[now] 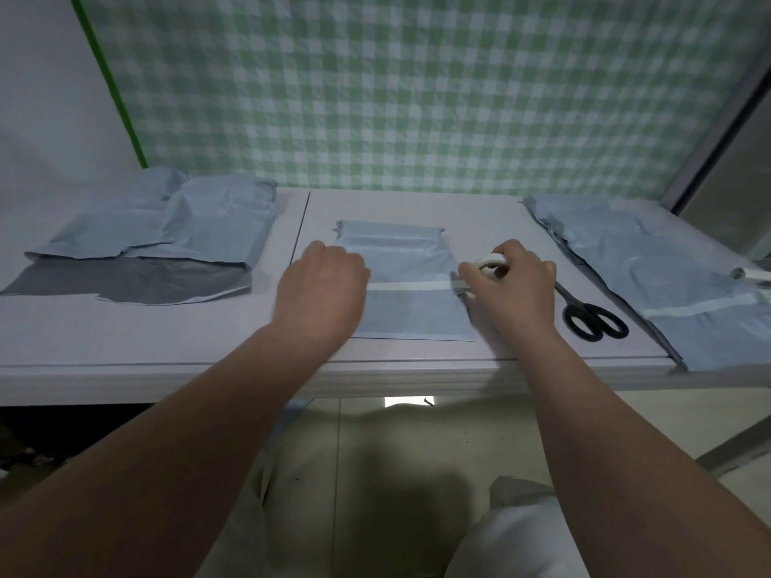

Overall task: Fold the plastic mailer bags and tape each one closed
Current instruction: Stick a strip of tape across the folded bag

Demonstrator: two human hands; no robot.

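Taping job on the counter: folded mailer bag lies in the middle with a white tape strip across it. Right hand has its fingers wrapped round the tape roll at the bag's right edge. Left hand sits on the bag's left edge, fingers tucked out of sight, can't tell if they grip anything. Scissors lie just right of the right hand

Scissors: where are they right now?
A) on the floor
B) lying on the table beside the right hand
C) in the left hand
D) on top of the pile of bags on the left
B: the black-handled scissors lie flat on the table, just to the right of the right hand, whose fingers hold the tape roll.
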